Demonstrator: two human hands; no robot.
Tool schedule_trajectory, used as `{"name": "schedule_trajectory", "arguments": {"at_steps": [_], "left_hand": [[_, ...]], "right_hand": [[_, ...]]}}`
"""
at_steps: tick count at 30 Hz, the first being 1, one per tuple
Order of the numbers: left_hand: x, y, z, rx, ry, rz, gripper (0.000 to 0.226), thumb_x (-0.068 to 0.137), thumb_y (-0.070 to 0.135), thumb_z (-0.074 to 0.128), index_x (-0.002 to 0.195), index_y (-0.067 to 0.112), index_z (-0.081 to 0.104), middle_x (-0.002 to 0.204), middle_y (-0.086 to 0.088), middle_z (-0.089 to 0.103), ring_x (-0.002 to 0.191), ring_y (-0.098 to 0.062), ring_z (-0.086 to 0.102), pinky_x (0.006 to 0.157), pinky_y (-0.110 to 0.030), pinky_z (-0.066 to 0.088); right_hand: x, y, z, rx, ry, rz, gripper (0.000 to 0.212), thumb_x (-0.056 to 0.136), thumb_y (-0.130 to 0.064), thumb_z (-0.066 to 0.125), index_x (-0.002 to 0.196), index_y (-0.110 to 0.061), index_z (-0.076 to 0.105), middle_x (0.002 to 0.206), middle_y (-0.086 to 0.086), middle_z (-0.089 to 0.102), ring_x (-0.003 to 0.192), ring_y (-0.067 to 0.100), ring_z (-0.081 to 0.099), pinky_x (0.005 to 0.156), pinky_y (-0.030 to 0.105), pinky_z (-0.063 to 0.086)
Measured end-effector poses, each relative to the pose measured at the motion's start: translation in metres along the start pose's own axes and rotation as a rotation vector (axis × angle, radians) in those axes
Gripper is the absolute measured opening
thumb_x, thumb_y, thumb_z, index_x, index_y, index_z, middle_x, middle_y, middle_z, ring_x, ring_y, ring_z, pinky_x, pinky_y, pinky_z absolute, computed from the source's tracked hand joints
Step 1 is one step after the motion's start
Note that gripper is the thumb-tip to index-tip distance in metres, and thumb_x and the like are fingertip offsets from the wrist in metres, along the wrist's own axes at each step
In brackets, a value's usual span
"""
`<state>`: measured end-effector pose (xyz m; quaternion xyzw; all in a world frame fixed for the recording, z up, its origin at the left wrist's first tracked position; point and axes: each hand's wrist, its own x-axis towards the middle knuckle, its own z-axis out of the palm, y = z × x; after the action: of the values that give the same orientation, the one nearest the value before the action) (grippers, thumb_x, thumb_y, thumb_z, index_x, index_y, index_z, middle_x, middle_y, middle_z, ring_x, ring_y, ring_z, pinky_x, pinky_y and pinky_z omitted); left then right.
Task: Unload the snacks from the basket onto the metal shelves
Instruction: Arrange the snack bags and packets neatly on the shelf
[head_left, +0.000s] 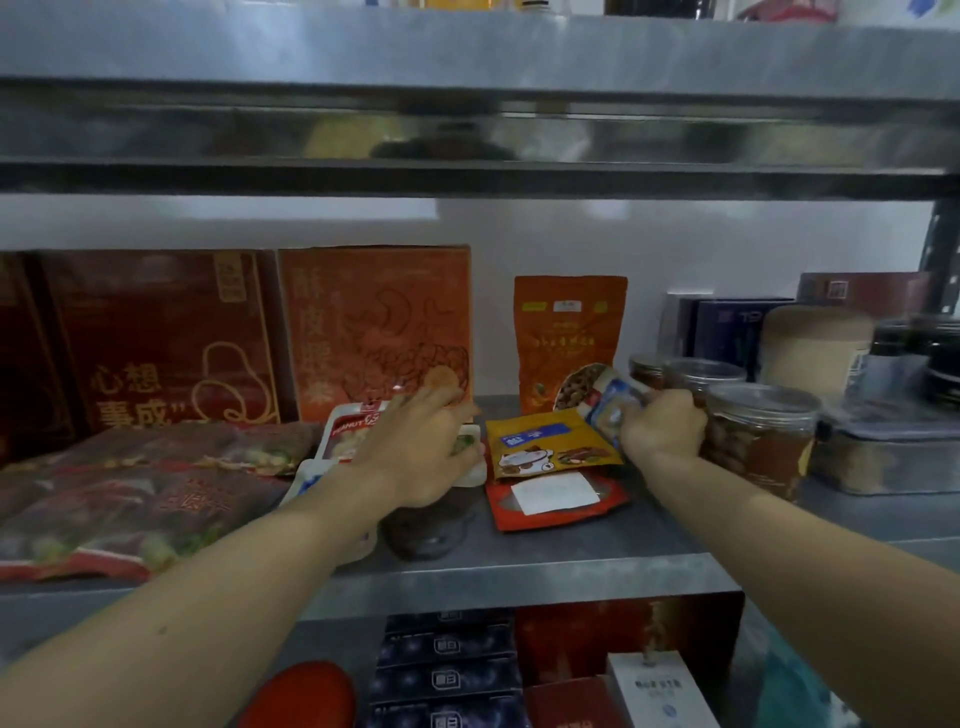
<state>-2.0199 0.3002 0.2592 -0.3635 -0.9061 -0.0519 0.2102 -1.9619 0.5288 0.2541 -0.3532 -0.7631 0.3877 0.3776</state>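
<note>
Both my arms reach onto the middle metal shelf (545, 566). My left hand (421, 447) presses down on a white peanut snack pack (345, 434) near the shelf's middle, fingers curled over its right end. My right hand (662, 426) is closed around a small blue and white packet (610, 400), held tilted above a yellow pouch with a cat picture (545, 447). That pouch lies on a red pouch with a white label (556, 501). An orange nut bag (569, 332) stands upright behind them. The basket is out of view.
Red and orange gift boxes (374, 322) stand at the back left, with flat red bags (130, 493) in front. Clear jars of nuts (758, 436), a metal tin (883, 457) and dark boxes fill the right. An upper shelf (467, 130) hangs overhead; boxes sit on the shelf below (447, 670).
</note>
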Motion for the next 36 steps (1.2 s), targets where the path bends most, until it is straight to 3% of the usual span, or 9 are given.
{"name": "schedule_trajectory", "arguments": {"at_steps": [7,10,14,18,20,24,27,32,36], "left_hand": [[-0.018,-0.017,-0.017,-0.005,0.05,0.012,0.053,0.097,0.043,0.05,0.145,0.024,0.041,0.154,0.002,0.034,0.136,-0.022,0.034,0.107,-0.034,0.026],[-0.031,-0.03,-0.018,-0.004,0.023,0.0,0.048,0.097,0.05,0.046,0.137,0.024,0.05,0.14,-0.002,0.05,0.126,-0.025,0.043,0.103,-0.037,0.032],[-0.053,-0.048,-0.016,0.076,-0.084,0.017,0.04,0.094,0.051,0.047,0.12,0.024,0.062,0.128,0.002,0.059,0.121,-0.024,0.049,0.098,-0.039,0.037],[-0.074,-0.063,-0.012,-0.005,-0.207,-0.039,0.047,0.095,0.061,0.038,0.103,0.024,0.065,0.115,0.002,0.06,0.112,-0.024,0.052,0.094,-0.041,0.038],[-0.083,-0.066,-0.013,-0.046,-0.231,-0.056,0.053,0.095,0.065,0.03,0.103,0.026,0.065,0.117,0.003,0.058,0.113,-0.023,0.052,0.097,-0.045,0.037],[-0.093,-0.069,-0.013,-0.089,-0.28,-0.082,0.06,0.096,0.066,0.022,0.13,0.029,0.055,0.142,0.002,0.05,0.135,-0.022,0.039,0.111,-0.05,0.027],[-0.098,-0.069,-0.009,-0.09,-0.312,-0.086,0.063,0.095,0.069,0.02,0.137,0.031,0.048,0.15,0.003,0.043,0.139,-0.022,0.034,0.113,-0.05,0.024],[-0.099,-0.07,-0.004,-0.066,-0.306,-0.084,0.074,0.091,0.074,0.017,0.148,0.031,0.035,0.157,0.005,0.031,0.145,-0.02,0.025,0.115,-0.048,0.016],[-0.099,-0.066,-0.007,-0.063,-0.331,-0.102,0.08,0.087,0.079,0.016,0.147,0.03,0.037,0.156,0.003,0.033,0.144,-0.02,0.026,0.113,-0.048,0.019]], "right_hand": [[-0.036,-0.04,-0.032,-0.011,0.215,-0.432,0.027,0.099,-0.01,0.053,0.118,0.007,0.061,0.118,0.024,0.059,0.108,0.034,0.056,0.073,0.029,0.037],[-0.055,-0.052,-0.03,0.15,0.122,-0.293,0.03,0.094,-0.011,0.062,0.122,-0.001,0.063,0.119,0.013,0.062,0.103,0.019,0.057,0.069,0.022,0.041],[-0.086,-0.059,-0.011,0.375,-0.104,0.051,0.029,0.087,-0.006,0.07,0.116,-0.007,0.066,0.109,0.01,0.067,0.086,0.022,0.068,0.061,0.03,0.058],[-0.121,-0.058,0.016,0.444,-0.208,0.187,0.013,0.075,-0.002,0.075,0.085,-0.004,0.066,0.094,0.015,0.07,0.081,0.033,0.07,0.076,0.046,0.06],[-0.136,-0.055,0.026,0.461,-0.276,0.201,0.018,0.069,-0.005,0.074,0.083,-0.002,0.063,0.093,0.016,0.07,0.081,0.033,0.07,0.076,0.047,0.06],[-0.164,-0.056,0.031,0.232,-0.372,0.131,0.03,0.067,-0.018,0.078,0.084,0.0,0.062,0.091,0.013,0.068,0.081,0.029,0.067,0.061,0.036,0.057],[-0.177,-0.055,0.026,-0.093,-0.406,0.004,0.032,0.081,-0.033,0.074,0.088,-0.007,0.057,0.089,0.009,0.059,0.076,0.024,0.057,0.046,0.026,0.033],[-0.188,-0.057,0.017,-0.483,-0.436,-0.197,0.059,0.087,-0.066,0.049,0.117,-0.016,0.06,0.118,0.007,0.062,0.108,0.029,0.058,0.083,0.036,0.047],[-0.191,-0.06,0.015,-0.618,-0.471,-0.277,0.069,0.09,-0.071,0.036,0.129,-0.019,0.056,0.134,0.008,0.055,0.123,0.03,0.049,0.102,0.046,0.038]]}}
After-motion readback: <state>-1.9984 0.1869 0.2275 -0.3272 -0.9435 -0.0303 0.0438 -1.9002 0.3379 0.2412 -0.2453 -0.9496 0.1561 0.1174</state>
